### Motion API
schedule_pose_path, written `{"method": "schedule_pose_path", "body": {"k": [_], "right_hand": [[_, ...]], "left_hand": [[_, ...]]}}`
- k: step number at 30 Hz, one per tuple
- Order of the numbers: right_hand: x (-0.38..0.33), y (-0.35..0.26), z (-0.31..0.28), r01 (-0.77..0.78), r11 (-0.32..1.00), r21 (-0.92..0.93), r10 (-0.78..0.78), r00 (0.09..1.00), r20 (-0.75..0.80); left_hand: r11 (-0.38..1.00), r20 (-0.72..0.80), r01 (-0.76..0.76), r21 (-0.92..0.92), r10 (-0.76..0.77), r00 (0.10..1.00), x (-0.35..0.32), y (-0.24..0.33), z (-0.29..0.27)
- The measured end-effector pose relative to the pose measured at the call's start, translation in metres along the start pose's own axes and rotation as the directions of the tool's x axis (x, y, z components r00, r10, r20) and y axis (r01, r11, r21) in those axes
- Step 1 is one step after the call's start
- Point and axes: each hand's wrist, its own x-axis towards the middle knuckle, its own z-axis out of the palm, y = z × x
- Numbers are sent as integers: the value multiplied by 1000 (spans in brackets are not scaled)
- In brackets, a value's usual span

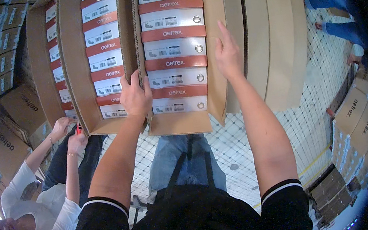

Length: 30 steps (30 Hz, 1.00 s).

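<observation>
In front of me stands an open brown carton (180, 124) holding a column of shoe boxes (178, 76) with orange-red lids and white labelled ends. My left hand (136, 95) is at its left side, fingers bent over the upright cardboard flaps (130, 38) where it meets the neighbouring carton. The fingertips are partly hidden there. My right hand (228, 54) lies along the carton's right flap (212, 6), palm toward the cardboard and fingers stretched out, gripping nothing.
More open cartons with shoe boxes (106, 58) adjoin on the left; beige cardboard panels (278, 33) lie to the right. A co-worker (42, 203) at lower left holds a small red tool (78, 128). Another person's legs (338, 15) show at right. Stacked cartons (354, 116) flank both sides.
</observation>
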Motion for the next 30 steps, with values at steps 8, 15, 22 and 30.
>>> {"method": "schedule_pose_path", "body": {"k": [8, 15, 22, 30], "right_hand": [[2, 6, 4, 32, 999, -34, -32, 999, -9], [1, 5, 5, -37, 986, -160, 44, 998, 43], [1, -11, 14, -98, 936, -339, 141, 985, 104], [2, -14, 14, -113, 937, -332, 160, 980, 120]], "left_hand": [[1000, 4, 4, 26, -4, 1000, 1, 3, 0], [1000, 13, 8, 0, -8, 1000, 4, 7, -2], [998, -9, 2, -63, -2, 1000, 1, 10, -4], [983, 48, -73, -170, 82, 995, 222, 67, -31]]}}
